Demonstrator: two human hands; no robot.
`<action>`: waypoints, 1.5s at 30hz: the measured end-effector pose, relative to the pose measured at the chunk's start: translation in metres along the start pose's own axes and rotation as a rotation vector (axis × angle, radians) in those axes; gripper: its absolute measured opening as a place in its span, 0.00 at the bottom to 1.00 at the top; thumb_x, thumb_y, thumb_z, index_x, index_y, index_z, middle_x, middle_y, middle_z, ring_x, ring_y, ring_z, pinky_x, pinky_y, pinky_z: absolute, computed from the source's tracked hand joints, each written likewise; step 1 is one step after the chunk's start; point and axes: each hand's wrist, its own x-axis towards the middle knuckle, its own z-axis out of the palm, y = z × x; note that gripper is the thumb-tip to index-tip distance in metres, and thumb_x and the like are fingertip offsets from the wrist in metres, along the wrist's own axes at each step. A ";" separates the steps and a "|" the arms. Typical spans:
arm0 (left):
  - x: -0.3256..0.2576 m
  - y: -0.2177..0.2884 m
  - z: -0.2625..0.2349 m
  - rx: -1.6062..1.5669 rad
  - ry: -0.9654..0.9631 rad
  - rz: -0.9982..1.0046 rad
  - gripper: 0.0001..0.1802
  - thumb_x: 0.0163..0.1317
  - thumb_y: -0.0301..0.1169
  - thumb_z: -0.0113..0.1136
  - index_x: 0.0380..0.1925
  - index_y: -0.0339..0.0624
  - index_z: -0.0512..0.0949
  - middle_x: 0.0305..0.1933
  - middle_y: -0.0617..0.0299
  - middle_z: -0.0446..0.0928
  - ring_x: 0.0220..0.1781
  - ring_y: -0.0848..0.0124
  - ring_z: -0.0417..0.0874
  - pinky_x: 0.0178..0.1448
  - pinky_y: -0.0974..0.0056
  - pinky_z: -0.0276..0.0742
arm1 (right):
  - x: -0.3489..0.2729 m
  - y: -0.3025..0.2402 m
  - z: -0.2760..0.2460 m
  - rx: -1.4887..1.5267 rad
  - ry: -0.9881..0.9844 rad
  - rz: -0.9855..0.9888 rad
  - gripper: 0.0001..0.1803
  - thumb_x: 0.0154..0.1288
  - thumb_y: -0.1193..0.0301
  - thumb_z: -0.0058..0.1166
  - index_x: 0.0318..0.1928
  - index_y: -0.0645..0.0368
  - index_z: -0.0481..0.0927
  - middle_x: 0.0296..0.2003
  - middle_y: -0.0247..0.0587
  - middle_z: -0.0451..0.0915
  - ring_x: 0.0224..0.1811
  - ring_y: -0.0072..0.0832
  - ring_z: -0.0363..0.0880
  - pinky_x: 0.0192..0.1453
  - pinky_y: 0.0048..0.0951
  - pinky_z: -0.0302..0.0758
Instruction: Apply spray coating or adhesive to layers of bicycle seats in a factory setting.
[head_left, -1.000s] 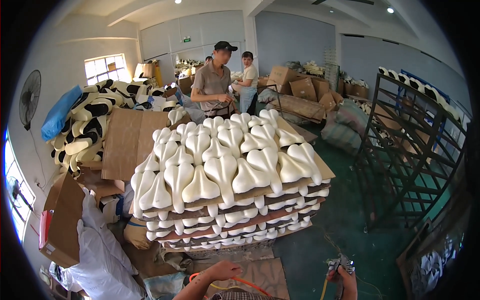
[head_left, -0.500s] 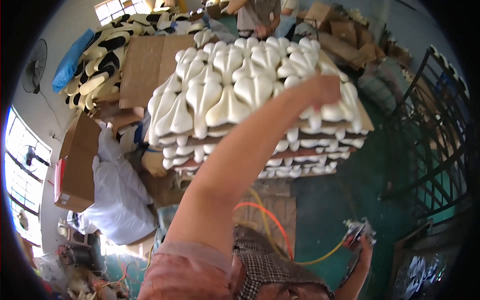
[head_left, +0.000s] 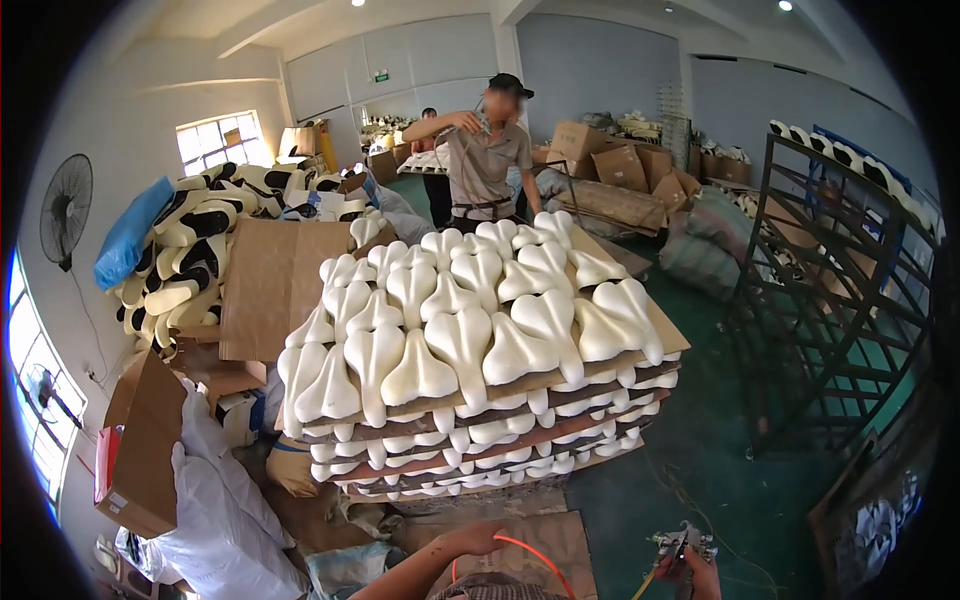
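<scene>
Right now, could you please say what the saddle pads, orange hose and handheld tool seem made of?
Saddle pads: probably moulded foam, matte cream, judging by rounded forms. Orange hose: likely plastic or rubber, smooth, curving. Handheld tool: apparently metal, given silvery glints.

Fisheye view from head height, forward and down over the hands (head_left: 478, 539)

A silvery metal spray gun (head_left: 682, 543) sits in the right hand (head_left: 703, 578), a yellow hose (head_left: 643, 584) below it. An orange hose (head_left: 540, 557) arches by the left hand (head_left: 470, 540); whether it is gripped is unclear. Cream-white bicycle saddle pads (head_left: 458, 345) lie in close rows, stacked in layers, noses pointing in differing directions.
</scene>
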 end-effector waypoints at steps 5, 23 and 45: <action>0.029 0.100 -0.085 -0.086 0.195 -0.090 0.34 0.58 0.38 0.49 0.62 0.41 0.49 0.28 0.43 0.76 0.29 0.45 0.77 0.34 0.52 0.72 | 0.016 -0.005 0.030 0.116 -0.002 -0.116 0.19 0.60 0.63 0.51 0.45 0.65 0.72 0.27 0.45 0.78 0.28 0.32 0.79 0.32 0.37 0.78; -0.014 -0.011 0.020 -0.020 -0.298 -0.141 0.27 0.60 0.52 0.44 0.40 0.39 0.76 0.40 0.46 0.77 0.45 0.52 0.76 0.49 0.52 0.69 | 0.004 0.014 0.031 0.004 0.039 -0.069 0.20 0.60 0.62 0.52 0.43 0.67 0.73 0.26 0.47 0.79 0.26 0.38 0.80 0.32 0.39 0.80; -0.145 -0.102 0.090 -0.762 -0.542 0.058 0.23 0.67 0.46 0.34 0.42 0.42 0.75 0.42 0.63 0.72 0.39 0.75 0.71 0.46 0.70 0.66 | -0.089 -0.166 0.182 0.400 0.043 -1.226 0.22 0.67 0.65 0.42 0.50 0.74 0.66 0.43 0.58 0.74 0.44 0.38 0.76 0.63 0.41 0.66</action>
